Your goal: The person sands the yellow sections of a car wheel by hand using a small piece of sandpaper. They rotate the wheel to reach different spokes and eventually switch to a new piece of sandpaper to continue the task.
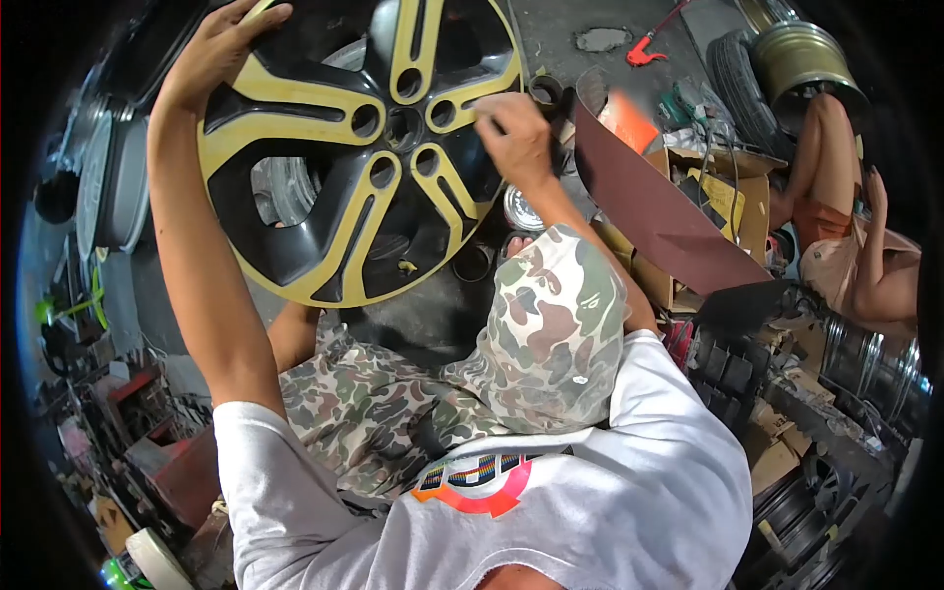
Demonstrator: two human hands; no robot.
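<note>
A black car wheel rim (402, 128) with yellow-faced spokes stands tilted in front of my legs, its face toward me. My left hand (218, 49) grips its upper left edge, fingers over the outer lip. Against the right-hand spoke, near the lug holes, my right hand (516, 141) is closed with its fingers curled; whatever it holds is hidden. Beside my right forearm curves a long maroon-brown sheet (639, 202) that looks like sandpaper. A round metal can (523, 208) stands just below my right hand.
At right sit an open cardboard box (752, 202), a tyre (742, 88) and a gold rim (811, 59), with another person's bare leg (824, 152) beside them. A red air blow gun (644, 54) lies on the floor. Toolboxes (182, 452) crowd the lower left.
</note>
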